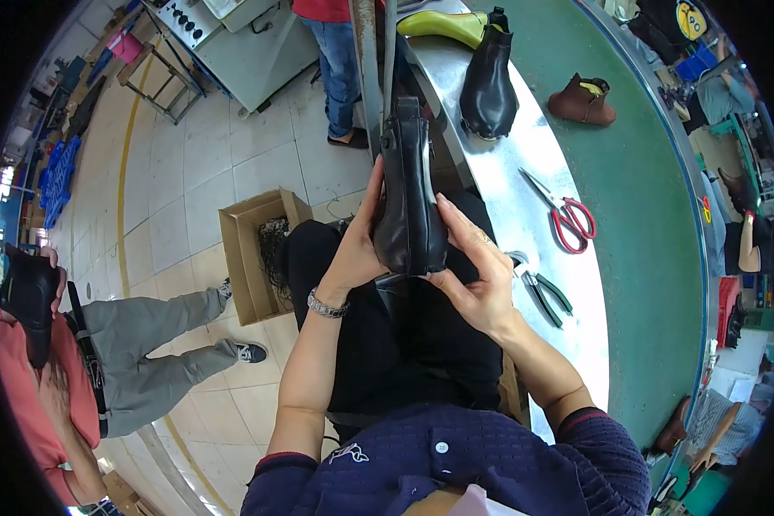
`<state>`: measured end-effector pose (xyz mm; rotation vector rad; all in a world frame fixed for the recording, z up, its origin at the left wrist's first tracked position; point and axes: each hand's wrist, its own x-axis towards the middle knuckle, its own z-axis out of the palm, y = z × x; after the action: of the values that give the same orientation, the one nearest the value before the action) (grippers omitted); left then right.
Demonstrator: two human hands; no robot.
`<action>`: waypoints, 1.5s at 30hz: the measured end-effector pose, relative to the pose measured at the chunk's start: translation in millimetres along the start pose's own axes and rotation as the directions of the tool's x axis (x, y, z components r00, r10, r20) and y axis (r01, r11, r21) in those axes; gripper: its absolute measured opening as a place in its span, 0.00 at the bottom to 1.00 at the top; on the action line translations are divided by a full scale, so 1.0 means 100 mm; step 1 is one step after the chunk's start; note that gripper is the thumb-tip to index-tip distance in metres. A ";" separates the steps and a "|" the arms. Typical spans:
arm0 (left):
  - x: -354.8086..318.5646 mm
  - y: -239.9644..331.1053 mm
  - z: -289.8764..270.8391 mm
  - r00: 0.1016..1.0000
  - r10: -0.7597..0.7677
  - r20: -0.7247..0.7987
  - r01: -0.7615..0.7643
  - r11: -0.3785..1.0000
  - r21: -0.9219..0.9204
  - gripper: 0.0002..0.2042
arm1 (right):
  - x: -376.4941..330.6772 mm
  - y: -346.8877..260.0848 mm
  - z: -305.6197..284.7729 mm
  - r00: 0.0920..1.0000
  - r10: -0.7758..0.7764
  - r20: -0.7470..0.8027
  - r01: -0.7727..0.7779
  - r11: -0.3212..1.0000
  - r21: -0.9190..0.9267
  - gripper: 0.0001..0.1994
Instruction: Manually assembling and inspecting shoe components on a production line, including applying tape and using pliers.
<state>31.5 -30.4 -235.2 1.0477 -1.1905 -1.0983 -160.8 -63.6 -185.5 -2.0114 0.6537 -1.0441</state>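
Boot (408,198), black and shiny, is the whole story from where I'm driving. It's up in front of the dark trousers (365,370), sandwiched between both hands, long axis running pretty much straight out from the body, with the rounded end closest to the wearer.

Left hand (359,245) is closed on it from the left side, fingers lying lengthwise along it and reaching quite far up. Right hand (483,275) is clamped on too, but more pinchy: fingertips on the right flank, thumb by the near end. So neither one is really "nearer", both are touching. The boot sits just left of the right hand and just right of the left hand, which imo is the bit that matters for any turn or regrip. I'd call the left the steadier hold, since it covers more length.

Bench (580,322) is on my right, so the right hand is way closer to the pliers (545,302), lying just beside it. Scissors (558,204) are farther out, and another boot (488,90) stands beyond those. Can't make out what the hidden fingers are doing.
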 end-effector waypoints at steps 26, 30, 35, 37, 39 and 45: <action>-0.84 0.19 0.72 0.992 -0.124 -0.025 0.108 0.725 0.680 0.57 | -0.31 -0.21 -0.66 0.602 0.633 0.487 -0.692 0.718 -0.078 0.21; -0.84 0.29 0.60 0.962 -0.222 0.160 0.157 0.927 0.340 0.69 | -0.66 -0.11 -0.74 0.577 0.608 0.545 -0.750 0.658 0.060 0.23; -0.67 -0.06 0.81 0.908 -0.409 0.095 0.414 0.909 -0.049 0.44 | -0.82 -0.07 -0.88 0.574 0.567 0.591 -0.734 0.676 0.064 0.24; -0.62 0.04 0.95 0.913 -0.407 0.039 0.403 0.912 0.081 0.40 | -0.79 -0.06 -1.03 0.469 0.559 0.684 -0.769 0.639 0.005 0.24; -0.66 0.07 1.09 0.907 -0.421 -0.003 0.421 0.907 -0.017 0.38 | -0.73 -0.05 -1.16 0.417 0.535 0.735 -0.769 0.638 -0.029 0.24; -0.83 -0.13 1.24 0.883 -0.454 -0.117 0.466 0.877 0.120 0.37 | -0.68 0.13 -1.19 0.188 0.584 0.790 -0.622 0.693 -0.364 0.24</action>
<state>-96.9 45.6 -250.2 1.5317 -0.9846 -1.3287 -298.9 -69.0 -182.2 -1.6368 0.7108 0.5235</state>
